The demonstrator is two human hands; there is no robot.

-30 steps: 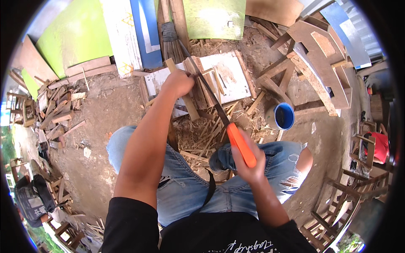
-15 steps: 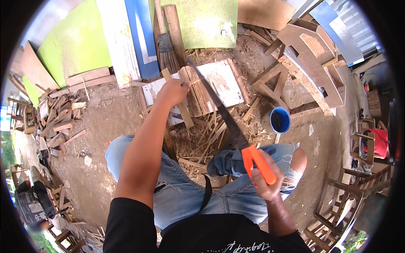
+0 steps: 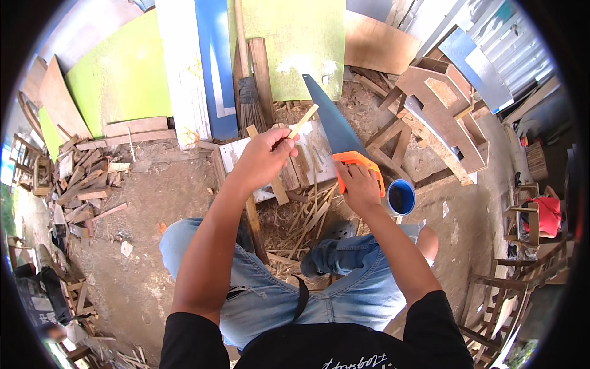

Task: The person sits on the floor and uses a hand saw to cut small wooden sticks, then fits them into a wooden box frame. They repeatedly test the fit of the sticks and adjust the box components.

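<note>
Between the thumb and fingers of my left hand (image 3: 270,154) is a thin pale wood strip (image 3: 303,122), its free end pointing up and to the right. My right hand (image 3: 358,186) is closed round the orange handle of a hand saw (image 3: 334,117). The broad side of the dark blade faces up, and its tip reaches toward the green panel. Both hands are above a low white-topped work bench (image 3: 232,155) that carries rough wood pieces. Another flat wood strip (image 3: 278,188) lies across the bench's near edge, below my left hand.
A blue bucket (image 3: 401,197) stands right of the bench. Wood scraps (image 3: 83,178) are heaped at the left. A broom (image 3: 249,101) leans on the back panels, and a wooden frame (image 3: 439,117) stands at the right. Thin offcuts (image 3: 307,224) litter the ground between my feet.
The saw has swung upright and forward, away from my lap, its blade turned flat. My left hand has lifted off the bench pieces and now holds up the thin strip.
</note>
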